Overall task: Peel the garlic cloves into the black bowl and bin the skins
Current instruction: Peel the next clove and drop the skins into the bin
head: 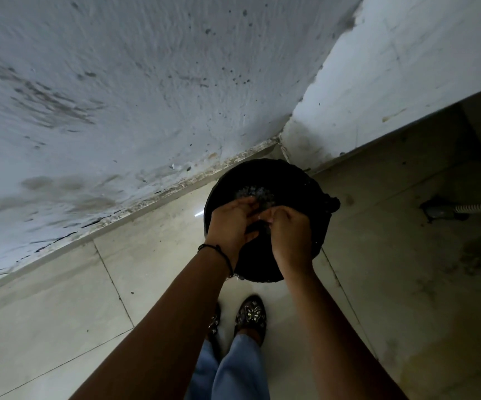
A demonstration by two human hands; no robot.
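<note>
Both hands meet directly above a round black plastic bin (305,186) on the tiled floor. The left hand (230,223) has loosely straight fingers. The right hand (288,235) curls its fingers, but the dim view does not show whether it pinches anything. Pale papery garlic skins (251,194) lie inside the bin, just beyond the left fingertips.

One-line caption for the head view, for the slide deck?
Left hand and right hand meet over the black bin in a tiled floor corner, pale skins lying inside.
</note>
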